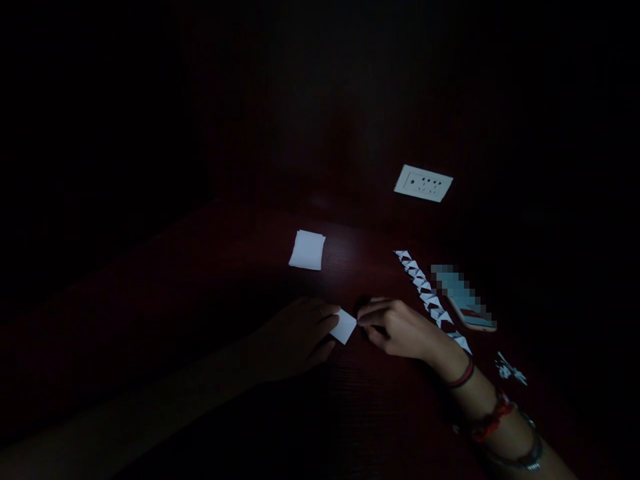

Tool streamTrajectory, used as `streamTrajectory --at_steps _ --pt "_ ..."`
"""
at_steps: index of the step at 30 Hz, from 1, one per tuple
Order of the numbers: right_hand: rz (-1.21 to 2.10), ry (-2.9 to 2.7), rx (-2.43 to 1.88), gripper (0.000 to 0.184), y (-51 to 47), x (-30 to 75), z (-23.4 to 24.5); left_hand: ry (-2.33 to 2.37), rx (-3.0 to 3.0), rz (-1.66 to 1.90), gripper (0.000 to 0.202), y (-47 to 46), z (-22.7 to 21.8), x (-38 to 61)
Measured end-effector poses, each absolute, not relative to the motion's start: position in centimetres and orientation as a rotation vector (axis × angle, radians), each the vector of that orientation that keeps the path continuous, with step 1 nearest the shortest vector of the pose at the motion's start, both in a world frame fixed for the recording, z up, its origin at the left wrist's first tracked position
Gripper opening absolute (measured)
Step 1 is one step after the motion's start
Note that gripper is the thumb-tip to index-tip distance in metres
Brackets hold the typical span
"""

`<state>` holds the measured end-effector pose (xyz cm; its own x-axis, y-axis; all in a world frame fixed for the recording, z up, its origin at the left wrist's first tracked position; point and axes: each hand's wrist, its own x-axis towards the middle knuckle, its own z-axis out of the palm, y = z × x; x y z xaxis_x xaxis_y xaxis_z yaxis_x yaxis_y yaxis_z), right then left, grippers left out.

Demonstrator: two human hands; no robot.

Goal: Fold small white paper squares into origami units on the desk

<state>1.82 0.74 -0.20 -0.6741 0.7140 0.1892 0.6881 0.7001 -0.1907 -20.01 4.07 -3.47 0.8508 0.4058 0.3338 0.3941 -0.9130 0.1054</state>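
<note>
The fingers (328, 325) of the left hand (300, 333) are loosely bent over the left side of a small paper (345, 328), with the thumb (323, 352) slightly apart; whether it is gripped there cannot be told. Its right corner is pinched by the right hand (400, 328), fingertips drawn together. Beyond, a square stack (307, 250) is set on the table (350, 250), and a folded chain (431, 301) is laid beside the right hand.

A small white paper piece (345, 327) sits cornerwise between the left hand (306, 335), whose fingers cover its left side, and the right hand (396, 327) at its right corner, while I see a loosely squared white paper stack (307, 251) farther off and a slanting row of folded white pieces (425, 294) to the right.
</note>
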Motion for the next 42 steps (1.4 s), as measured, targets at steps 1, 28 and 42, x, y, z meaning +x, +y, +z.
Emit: streamTrajectory --at_steps 1,28,42 --pt "0.154 -2.659 -1.123 0.02 0.8 1.9 -0.2 0.649 2.994 0.542 0.03 4.1 -3.5 -20.0" --pt "0.361 -2.419 -1.31 0.02 1.1 1.4 -1.3 0.664 2.931 0.635 0.028 4.3 -4.6 -20.0" --pt "0.428 -2.215 -1.434 0.011 0.6 -0.1 -1.9 0.591 2.978 0.749 0.03 4.6 -5.2 -20.4"
